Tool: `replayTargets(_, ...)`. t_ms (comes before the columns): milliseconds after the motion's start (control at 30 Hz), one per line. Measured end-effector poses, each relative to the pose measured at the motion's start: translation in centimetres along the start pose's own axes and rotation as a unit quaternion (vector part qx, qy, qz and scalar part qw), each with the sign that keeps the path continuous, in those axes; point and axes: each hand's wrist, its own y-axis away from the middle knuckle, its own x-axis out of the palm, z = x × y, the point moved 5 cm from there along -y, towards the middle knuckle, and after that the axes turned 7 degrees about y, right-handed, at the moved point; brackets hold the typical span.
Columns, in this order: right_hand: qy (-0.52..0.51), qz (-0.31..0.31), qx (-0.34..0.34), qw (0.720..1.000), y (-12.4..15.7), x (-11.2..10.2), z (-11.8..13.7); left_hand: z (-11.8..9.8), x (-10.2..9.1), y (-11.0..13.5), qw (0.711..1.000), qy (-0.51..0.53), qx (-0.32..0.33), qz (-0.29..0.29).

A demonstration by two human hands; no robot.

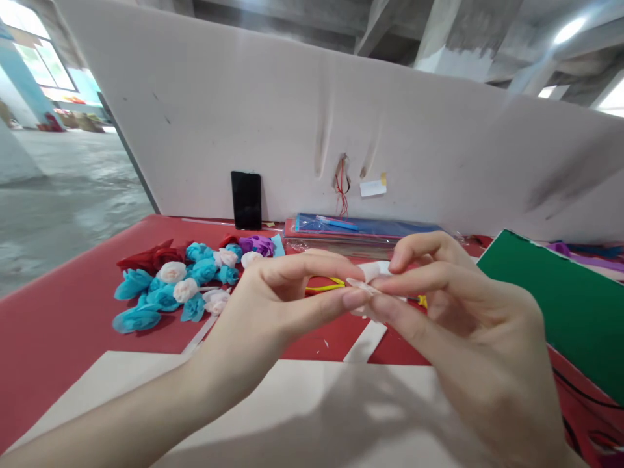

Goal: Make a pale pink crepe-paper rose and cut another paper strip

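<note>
Between both hands, above the near side of the table, is a small strip of white crepe-like material (374, 269), partly rolled or folded at its near end. My left hand (283, 299) pinches its left end between thumb and index finger. My right hand (468, 325) grips the other side with thumb and fingertips, index finger raised and bent. The fingers hide much of the piece. Below it a flat white strip (365, 342) lies on the red table, and a tool with yellow handles (325, 286) shows partly behind the fingers.
Blue fabric flowers (163, 296), white ones (186, 290) and red ones (153, 257) are heaped at left. A black phone (246, 200) leans on the white partition (234, 110). Wrapped sheets (385, 227) lie behind, a green board (565, 305) at right, and white paper (234, 416) in front.
</note>
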Motion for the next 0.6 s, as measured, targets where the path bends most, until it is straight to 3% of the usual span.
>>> replayTargets(167,0.038,0.0,-0.026,0.999,-0.38,-0.04,0.15,-0.16,-0.01,0.02,0.999,-0.048,0.013,-0.015)
replayTargets(467,0.163,0.033,-0.057,0.984,-0.71,-0.13,0.72,-0.96,0.18,-0.11,0.972,-0.232,0.037,0.024)
replayTargets(600,0.161,0.054,-0.045,0.984,-0.86,0.09,0.42,-0.52,0.11,-0.28,0.984,-0.176,0.006,0.013)
